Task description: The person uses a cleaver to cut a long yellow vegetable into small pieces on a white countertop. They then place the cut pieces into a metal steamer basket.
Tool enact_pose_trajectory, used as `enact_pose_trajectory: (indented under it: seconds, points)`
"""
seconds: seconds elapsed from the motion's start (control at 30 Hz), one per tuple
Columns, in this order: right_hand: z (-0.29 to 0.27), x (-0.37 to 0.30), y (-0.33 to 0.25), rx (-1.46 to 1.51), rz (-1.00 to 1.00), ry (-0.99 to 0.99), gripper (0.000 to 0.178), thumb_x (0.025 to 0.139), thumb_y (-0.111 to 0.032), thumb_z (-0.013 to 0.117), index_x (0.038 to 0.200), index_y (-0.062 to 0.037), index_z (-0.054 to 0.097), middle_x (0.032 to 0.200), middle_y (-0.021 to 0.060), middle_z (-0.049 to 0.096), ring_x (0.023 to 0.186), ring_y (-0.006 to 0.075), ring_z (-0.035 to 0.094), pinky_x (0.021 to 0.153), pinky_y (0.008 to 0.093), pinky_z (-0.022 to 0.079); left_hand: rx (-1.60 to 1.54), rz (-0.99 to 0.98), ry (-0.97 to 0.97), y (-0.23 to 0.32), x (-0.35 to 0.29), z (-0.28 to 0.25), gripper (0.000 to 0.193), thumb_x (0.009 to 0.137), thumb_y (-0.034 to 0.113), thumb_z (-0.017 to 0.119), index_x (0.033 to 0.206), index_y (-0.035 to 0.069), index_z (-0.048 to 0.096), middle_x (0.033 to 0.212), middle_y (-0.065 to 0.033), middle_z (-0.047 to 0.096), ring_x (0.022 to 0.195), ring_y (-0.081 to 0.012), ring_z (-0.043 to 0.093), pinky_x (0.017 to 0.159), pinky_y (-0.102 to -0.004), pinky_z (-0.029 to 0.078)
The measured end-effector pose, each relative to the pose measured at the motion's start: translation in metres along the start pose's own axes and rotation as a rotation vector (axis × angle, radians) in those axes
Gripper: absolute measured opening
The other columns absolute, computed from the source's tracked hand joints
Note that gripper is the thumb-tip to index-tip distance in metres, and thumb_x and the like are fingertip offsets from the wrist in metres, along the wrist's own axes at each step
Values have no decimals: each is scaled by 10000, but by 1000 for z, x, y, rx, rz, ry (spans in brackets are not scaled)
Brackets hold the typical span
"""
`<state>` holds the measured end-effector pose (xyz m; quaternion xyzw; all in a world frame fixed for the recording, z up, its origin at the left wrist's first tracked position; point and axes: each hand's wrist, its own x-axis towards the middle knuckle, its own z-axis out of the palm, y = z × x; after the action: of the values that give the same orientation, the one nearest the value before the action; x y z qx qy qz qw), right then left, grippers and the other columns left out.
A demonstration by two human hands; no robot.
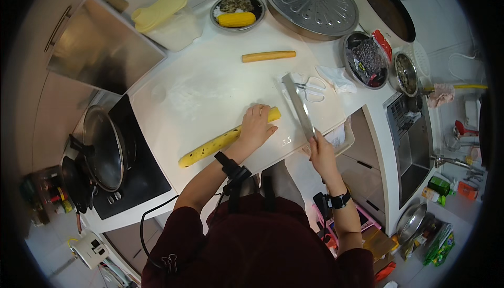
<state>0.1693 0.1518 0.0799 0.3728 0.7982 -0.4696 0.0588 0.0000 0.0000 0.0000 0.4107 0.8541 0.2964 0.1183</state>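
A long yellow dough log [211,148] with dark specks lies slantwise on the white work mat [210,96], near its front edge. My left hand [255,129] grips it close to its right end, fingers curled over the top. A short stub of dough sticks out past those fingers. In my right hand [321,156] is a kitchen knife [299,107] with a broad metal blade, held by its handle. The blade points away from me, to the right of the log and apart from it. White-handled scissors [314,89] lie just right of the blade.
A wooden rolling pin [269,56] lies farther back. Behind it stand a bowl [237,28] with a yellow piece and dark filling, a large metal steamer lid [312,2] and a flour container [170,28]. The cooktop [139,170] is at left, the sink [412,151] at right.
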Motion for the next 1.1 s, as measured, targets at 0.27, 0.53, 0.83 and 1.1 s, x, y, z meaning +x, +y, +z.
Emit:
enact_pose_trajectory:
  seconds: [0.27,0.53,0.83,1.1]
  points:
    - [30,7,10,-217,-265,48,372,961,-83,523,1333,-77,520,1009,237,660,847,422,643,730,463,508,-30,32,91,-9,21,28,413,727,180,786,1065,31,600,1004,-141,556,973,-358,526,840,-448,443]
    - [33,9,0,-265,-250,22,405,948,-78,525,1352,-98,505,1058,230,656,846,425,643,720,469,515,-105,89,160,-12,22,30,415,711,146,786,1057,27,592,1016,-158,557,971,-371,529,841,-460,443]
    - [21,-6,1,-188,-309,77,386,960,-77,507,1346,-79,493,1079,262,635,864,437,639,750,474,520,-68,-40,95,-18,-4,7,449,721,144,786,1100,51,565,1046,-133,579,995,-358,547,868,-454,436]
    - [43,-38,-9,-159,-272,-22,402,956,-49,526,1356,-69,486,944,265,636,817,439,626,697,457,501,-104,-10,163,-25,-17,7,354,730,113,765,1014,45,564,986,-135,572,934,-356,543,814,-448,441]
